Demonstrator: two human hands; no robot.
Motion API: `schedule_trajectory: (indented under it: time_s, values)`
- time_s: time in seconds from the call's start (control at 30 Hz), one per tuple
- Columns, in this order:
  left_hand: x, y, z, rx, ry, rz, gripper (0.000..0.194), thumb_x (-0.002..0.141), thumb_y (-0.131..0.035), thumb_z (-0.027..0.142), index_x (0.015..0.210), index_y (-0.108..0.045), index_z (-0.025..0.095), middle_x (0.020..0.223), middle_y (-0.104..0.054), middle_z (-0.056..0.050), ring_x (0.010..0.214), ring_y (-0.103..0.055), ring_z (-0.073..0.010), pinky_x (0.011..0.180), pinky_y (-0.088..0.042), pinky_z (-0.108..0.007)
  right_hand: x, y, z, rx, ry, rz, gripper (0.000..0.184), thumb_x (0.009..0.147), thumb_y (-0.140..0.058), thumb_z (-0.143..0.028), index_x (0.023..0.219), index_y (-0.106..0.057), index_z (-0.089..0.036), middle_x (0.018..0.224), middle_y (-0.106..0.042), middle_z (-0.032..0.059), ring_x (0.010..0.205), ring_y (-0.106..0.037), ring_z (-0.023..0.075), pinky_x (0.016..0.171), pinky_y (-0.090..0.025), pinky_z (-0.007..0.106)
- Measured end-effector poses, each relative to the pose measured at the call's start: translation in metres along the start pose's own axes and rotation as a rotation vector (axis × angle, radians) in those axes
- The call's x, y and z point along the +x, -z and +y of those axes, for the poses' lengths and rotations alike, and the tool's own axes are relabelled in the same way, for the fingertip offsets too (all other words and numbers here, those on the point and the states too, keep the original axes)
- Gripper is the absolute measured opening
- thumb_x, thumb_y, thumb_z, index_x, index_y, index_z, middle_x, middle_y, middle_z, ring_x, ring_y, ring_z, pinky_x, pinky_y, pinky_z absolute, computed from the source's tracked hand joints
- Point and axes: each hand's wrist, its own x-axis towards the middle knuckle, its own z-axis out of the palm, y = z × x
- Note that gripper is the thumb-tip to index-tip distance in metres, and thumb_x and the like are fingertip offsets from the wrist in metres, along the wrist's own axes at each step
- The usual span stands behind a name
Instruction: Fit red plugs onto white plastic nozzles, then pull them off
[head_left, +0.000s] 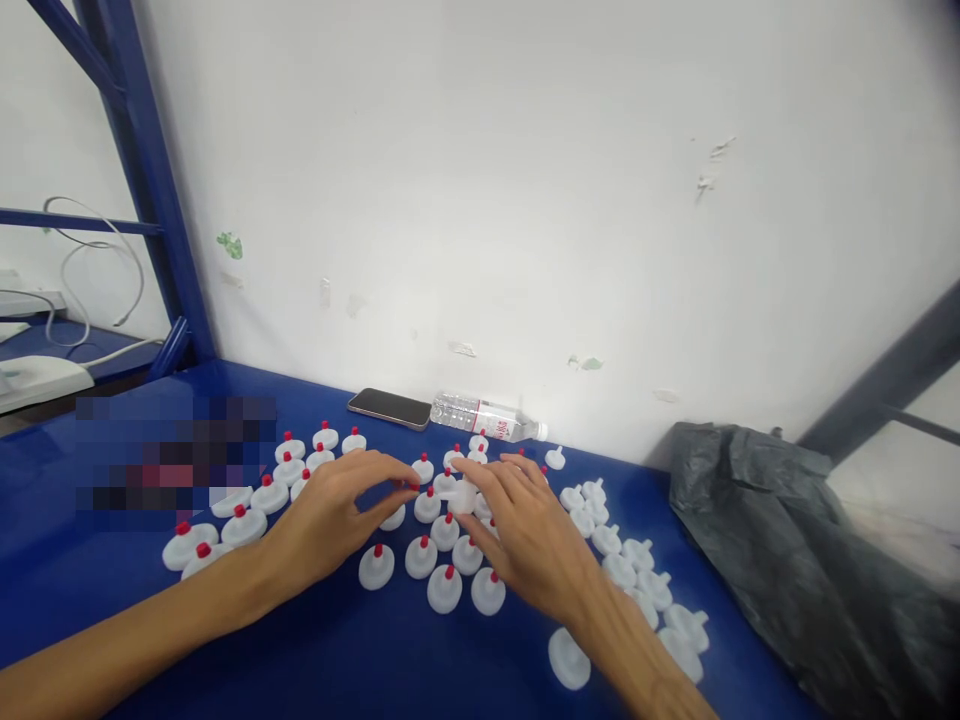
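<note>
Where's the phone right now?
In the head camera's view, the phone lies left of centre at the back of the blue table, near the white wall, just left of the clear bottle.

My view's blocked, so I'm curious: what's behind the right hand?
White pieces, some red-tipped, show around the right hand on the blue table; whatever lies directly behind it is covered.

Bright, even light here, washing over the white wall (465,200), palest around its middle, with barely a shadow on it! Small glints play along the clear bottle (491,415). Over on the left, coarse pixel blocks swallow a patch of the blue table (300,660). Slight blur softens the right hand (517,520), the wide lens tilts the blue post (146,170), and the top right corner falls dark.
</note>
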Motion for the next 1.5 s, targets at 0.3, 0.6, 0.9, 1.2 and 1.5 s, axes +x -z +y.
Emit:
schedule_trajectory:
  time_s: [0.3, 0.6, 0.9, 1.2, 1.5]
  values:
    - [-0.001, 0.001, 0.011, -0.046, -0.069, -0.036, 0.014, 0.094, -0.063, 0.034, 0.094, -0.072, 0.023, 0.083, -0.077, 0.001, 0.074, -0.068, -0.0151, 0.07, -0.055, -0.028, 0.003, 0.001, -0.008, 0.082, 0.067, 0.082, 0.042, 0.095, -0.059, -0.019, 0.135, -0.047, -0.017, 0.103, -0.069, 0.0063, 0.096, -0.064, 0.021, 0.103, -0.045, 0.046]
    - [-0.001, 0.004, 0.014, -0.055, -0.111, 0.022, 0.011, 0.094, -0.064, 0.032, 0.094, -0.071, 0.023, 0.081, -0.077, 0.001, 0.071, -0.068, -0.0145, 0.066, -0.055, -0.028, 0.001, 0.001, -0.012, 0.137, 0.018, 0.047, 0.044, 0.094, -0.06, -0.019, 0.136, -0.046, -0.02, 0.108, -0.066, 0.007, 0.096, -0.064, 0.0208, 0.092, -0.055, 0.039]
    - [-0.001, 0.001, 0.011, -0.044, -0.181, 0.033, 0.006, 0.094, -0.064, 0.027, 0.097, -0.069, 0.024, 0.083, -0.078, 0.002, 0.07, -0.069, -0.0136, 0.065, -0.052, -0.029, 0.002, 0.004, -0.016, 0.195, -0.027, -0.001, 0.04, 0.093, -0.061, -0.02, 0.131, -0.049, -0.021, 0.104, -0.065, 0.0063, 0.09, -0.066, 0.0195, 0.084, -0.059, 0.035]
    - [-0.004, -0.001, 0.005, 0.02, -0.179, -0.036, 0.01, 0.095, -0.063, 0.025, 0.103, -0.068, 0.022, 0.089, -0.078, -0.001, 0.076, -0.068, -0.0153, 0.071, -0.052, -0.031, 0.001, 0.005, -0.02, 0.317, -0.069, 0.06, 0.036, 0.094, -0.057, -0.016, 0.13, -0.053, -0.023, 0.114, -0.066, 0.0067, 0.104, -0.066, 0.0184, 0.093, -0.059, 0.033]
    - [-0.004, -0.001, 0.008, 0.046, -0.188, -0.083, 0.019, 0.102, -0.05, 0.022, 0.087, -0.061, 0.02, 0.072, -0.066, 0.001, 0.065, -0.056, -0.0141, 0.064, -0.041, -0.031, 0.006, 0.005, -0.025, 0.33, 0.017, 0.215, 0.036, 0.096, -0.06, -0.017, 0.131, -0.055, -0.019, 0.118, -0.073, 0.0045, 0.108, -0.068, 0.017, 0.102, -0.054, 0.033]
